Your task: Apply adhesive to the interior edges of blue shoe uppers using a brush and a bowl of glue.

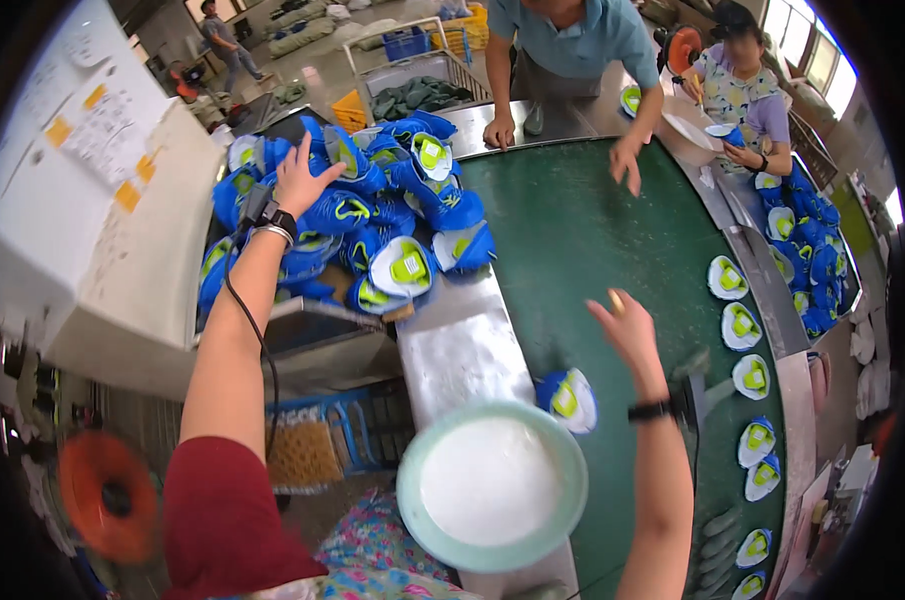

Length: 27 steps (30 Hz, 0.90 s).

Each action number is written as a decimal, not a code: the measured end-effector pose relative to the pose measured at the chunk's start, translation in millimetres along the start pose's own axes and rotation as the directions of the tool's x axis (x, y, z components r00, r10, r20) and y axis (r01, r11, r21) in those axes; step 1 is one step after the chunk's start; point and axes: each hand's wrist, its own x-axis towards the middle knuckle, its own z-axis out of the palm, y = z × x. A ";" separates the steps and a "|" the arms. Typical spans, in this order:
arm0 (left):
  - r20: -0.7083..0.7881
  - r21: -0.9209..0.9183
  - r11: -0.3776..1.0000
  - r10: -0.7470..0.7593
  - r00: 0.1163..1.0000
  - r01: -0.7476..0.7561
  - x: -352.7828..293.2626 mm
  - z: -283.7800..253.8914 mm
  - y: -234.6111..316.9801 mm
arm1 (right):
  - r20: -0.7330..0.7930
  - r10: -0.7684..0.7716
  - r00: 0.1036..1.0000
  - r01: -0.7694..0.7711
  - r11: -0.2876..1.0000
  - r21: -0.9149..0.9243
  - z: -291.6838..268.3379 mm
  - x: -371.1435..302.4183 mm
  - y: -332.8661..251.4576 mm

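My left hand (301, 182) is open, its fingers spread over a heap of blue shoe uppers (348, 212) with lime-green and white parts. It touches or hovers just above the far side of the heap; which one I cannot tell. Over the green belt (543, 240) my right hand (629, 338) is closed around a thin tan stick-like thing (616, 298), mostly hidden by the fingers. A single shoe upper (573, 402) lies on the belt, below and left of that hand. Close to my body stands a pale green basin (410, 490) of white liquid.
Several uppers (742, 326) line the belt's right edge. Across the belt, a co-worker in a blue shirt (583, 45) reaches over it. At right, another person (743, 95) holds an upper beside a pale basin (688, 135). A white cabinet (123, 260) and orange fan (108, 495) are left.
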 end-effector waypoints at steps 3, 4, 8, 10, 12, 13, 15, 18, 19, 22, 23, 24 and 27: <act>0.150 0.007 0.997 -0.072 0.986 0.071 56.3 50.9 7.9 | 0.158 0.143 0.977 -0.152 0.987 0.043 78.9 118.9 -41.2; 0.144 -0.071 0.990 -0.109 0.984 0.120 76.5 50.3 -61.1 | 0.313 0.190 0.931 -0.237 0.964 0.119 119.5 144.3 -98.4; 0.229 -0.125 0.991 0.083 0.970 -0.056 72.8 113.1 -19.6 | 0.415 0.231 0.880 -0.356 0.898 0.257 217.2 210.4 -100.3; 0.180 -0.179 0.947 0.297 0.938 -0.266 56.9 116.4 27.2 | 0.478 0.211 0.853 -0.334 0.923 0.189 242.0 232.0 -88.3; 0.071 -0.136 0.869 0.487 0.870 -0.476 38.3 132.0 91.6 | 0.119 0.220 0.968 -0.227 0.973 0.051 238.1 252.8 -27.3; 0.022 -0.097 0.838 0.541 0.841 -0.537 34.8 138.1 95.8 | 0.146 0.223 0.964 -0.232 0.972 0.041 235.7 253.7 -36.6; -0.010 -0.088 0.772 0.632 0.775 -0.630 24.0 151.7 123.0 | 0.198 0.222 0.955 -0.230 0.973 0.016 203.6 241.7 -32.2; 0.045 -0.170 0.651 0.755 0.654 -0.740 -3.4 181.1 198.9 | 0.267 0.314 0.911 -0.306 0.949 -0.072 124.2 210.8 -5.3; 0.070 -0.190 0.601 0.797 0.600 -0.776 -15.1 191.5 220.0 | 0.279 0.349 0.895 -0.348 0.936 -0.054 104.7 198.4 4.5; 0.188 -0.493 0.550 0.824 0.535 -0.674 -49.0 211.6 268.6 | 0.316 0.488 0.813 -0.497 0.866 -0.059 55.9 154.3 21.7; 0.155 -0.610 0.469 0.861 0.484 -0.639 -48.0 214.4 269.4 | 0.326 0.493 0.807 -0.480 0.868 -0.128 41.8 144.0 25.2; -0.032 -0.704 0.306 0.888 0.459 -0.641 -48.5 203.4 274.0 | 0.329 0.530 0.782 -0.491 0.848 -0.198 20.6 124.2 41.2; 0.076 -0.876 0.357 0.768 0.636 -0.326 -42.0 121.4 247.9 | 0.271 0.349 0.897 -0.208 0.874 -0.439 -18.3 48.8 90.4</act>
